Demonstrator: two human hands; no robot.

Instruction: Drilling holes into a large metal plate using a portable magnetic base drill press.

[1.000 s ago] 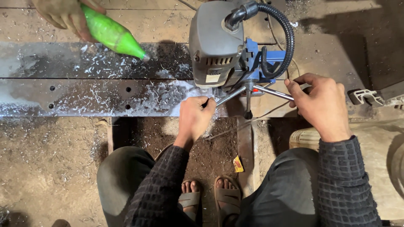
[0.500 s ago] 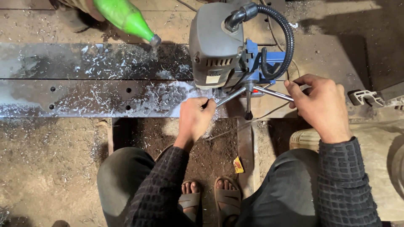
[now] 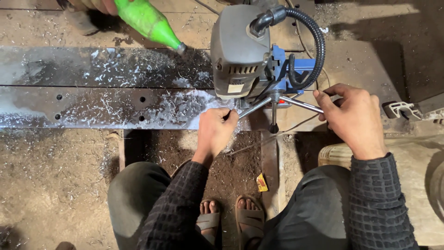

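Note:
A grey and blue magnetic drill (image 3: 245, 55) with a black corrugated hose stands on a long steel plate (image 3: 92, 88) strewn with metal shavings. My left hand (image 3: 216, 132) rests with curled fingers on the plate's near edge, right beneath the drill head. My right hand (image 3: 354, 115) grips a steel feed handle (image 3: 300, 104) that juts from the drill's side. Another person's hand (image 3: 92, 4) at the top edge holds a green plastic bottle (image 3: 148, 21), its nozzle tilted down toward the plate beside the drill.
Several drilled holes (image 3: 99, 99) run along the plate. My knees and sandalled feet (image 3: 231, 222) sit below it over shavings-covered ground. A pale block (image 3: 416, 185) lies at the right, a white bracket (image 3: 400, 110) beyond it.
The green bottle has moved right, closer to the drill head. My hands stay in place on the plate edge and the feed handle.

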